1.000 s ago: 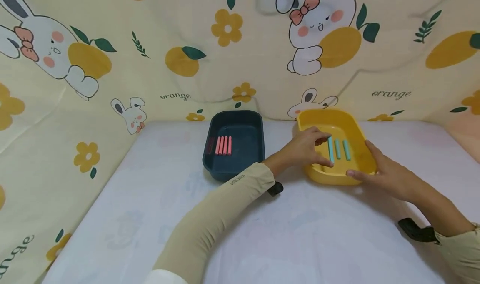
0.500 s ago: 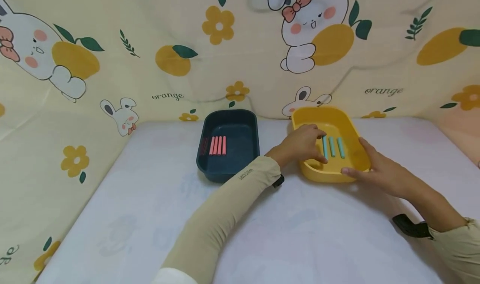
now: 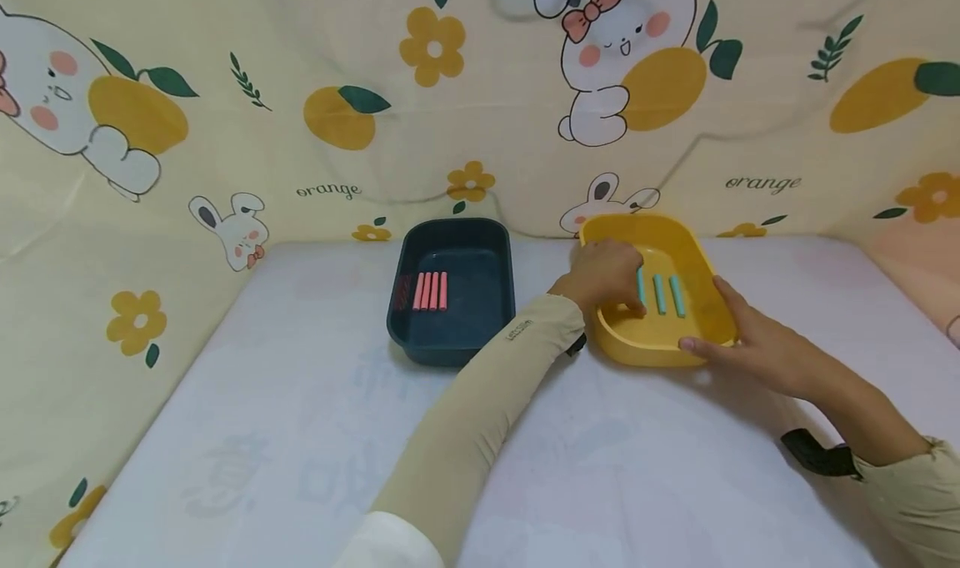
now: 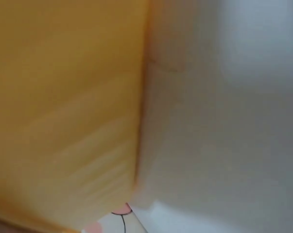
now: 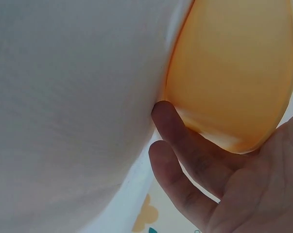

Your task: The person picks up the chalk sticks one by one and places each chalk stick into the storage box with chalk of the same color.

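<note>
Inside the yellow tray point(image 3: 656, 355), my left hand point(image 3: 603, 274) pinches a teal chalk stick point(image 3: 641, 286) lengthwise between thumb and fingers, low over the tray floor. Part of that stick is hidden by the fingers. To its right lie two more teal chalk sticks point(image 3: 660, 294), side by side and apart. My right hand point(image 3: 772, 351) grips the tray's right front corner, with the thumb at the front rim. In the right wrist view, its fingers point(image 5: 185, 150) bend along the outside of the yellow wall. The left wrist view shows only the tray's outer wall point(image 4: 68, 107) and white cloth.
Left of the yellow tray stands a dark blue tray point(image 3: 480, 355) with several pink chalk sticks point(image 3: 430, 291) lined up near its left wall. Both trays rest on a white-covered table point(image 3: 300, 401), close to a printed cloth backdrop point(image 3: 420, 134) with rabbits and oranges.
My left hand has lowered the teal chalk stick toward the floor of the yellow tray. My right hand stays at the corner. The head view has shifted slightly to the right.
</note>
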`<control>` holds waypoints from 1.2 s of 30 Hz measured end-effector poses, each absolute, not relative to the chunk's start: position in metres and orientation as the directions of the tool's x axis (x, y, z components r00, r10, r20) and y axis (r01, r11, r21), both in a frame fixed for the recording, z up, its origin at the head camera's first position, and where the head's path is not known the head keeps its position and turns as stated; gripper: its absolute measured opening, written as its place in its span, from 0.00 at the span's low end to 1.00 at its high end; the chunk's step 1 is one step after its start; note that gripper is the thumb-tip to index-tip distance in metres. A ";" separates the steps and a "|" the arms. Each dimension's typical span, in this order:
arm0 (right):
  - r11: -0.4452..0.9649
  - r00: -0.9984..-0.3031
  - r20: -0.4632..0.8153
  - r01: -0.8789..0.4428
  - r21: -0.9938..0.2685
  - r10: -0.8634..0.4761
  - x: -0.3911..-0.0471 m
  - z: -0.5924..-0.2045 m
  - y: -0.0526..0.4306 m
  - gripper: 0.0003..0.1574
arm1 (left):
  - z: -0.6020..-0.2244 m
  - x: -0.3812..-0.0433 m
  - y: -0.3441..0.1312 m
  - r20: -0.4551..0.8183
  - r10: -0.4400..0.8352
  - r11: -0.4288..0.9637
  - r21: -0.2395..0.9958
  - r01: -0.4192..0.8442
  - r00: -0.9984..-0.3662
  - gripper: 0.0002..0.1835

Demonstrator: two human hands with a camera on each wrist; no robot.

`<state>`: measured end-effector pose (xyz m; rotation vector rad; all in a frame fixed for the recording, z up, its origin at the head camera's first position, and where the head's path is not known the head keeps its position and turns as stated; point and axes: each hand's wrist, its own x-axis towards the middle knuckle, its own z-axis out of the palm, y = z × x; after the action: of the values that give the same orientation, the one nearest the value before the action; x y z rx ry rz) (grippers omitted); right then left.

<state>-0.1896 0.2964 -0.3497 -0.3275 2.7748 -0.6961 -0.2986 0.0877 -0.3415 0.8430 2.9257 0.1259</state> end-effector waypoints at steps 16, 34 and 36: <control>0.861 -0.939 -0.207 -0.144 -0.488 -0.274 -0.192 -0.347 0.292 0.70 | -0.339 -0.297 0.088 -0.194 0.494 0.852 -0.084 0.516 -0.847 0.39; 0.867 -0.941 -0.211 -0.138 -0.479 -0.266 -0.193 -0.350 0.292 0.70 | -0.344 -0.299 0.086 -0.173 0.496 0.852 -0.090 0.515 -0.851 0.44; 0.863 -0.941 -0.204 -0.143 -0.484 -0.270 -0.191 -0.351 0.295 0.69 | -0.344 -0.300 0.088 -0.163 0.503 0.856 -0.043 0.516 -0.849 0.46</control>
<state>-0.1912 0.2948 -0.3510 -0.3134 2.7717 -0.6906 -0.3000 0.0884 -0.3442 0.7969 2.8848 -0.1275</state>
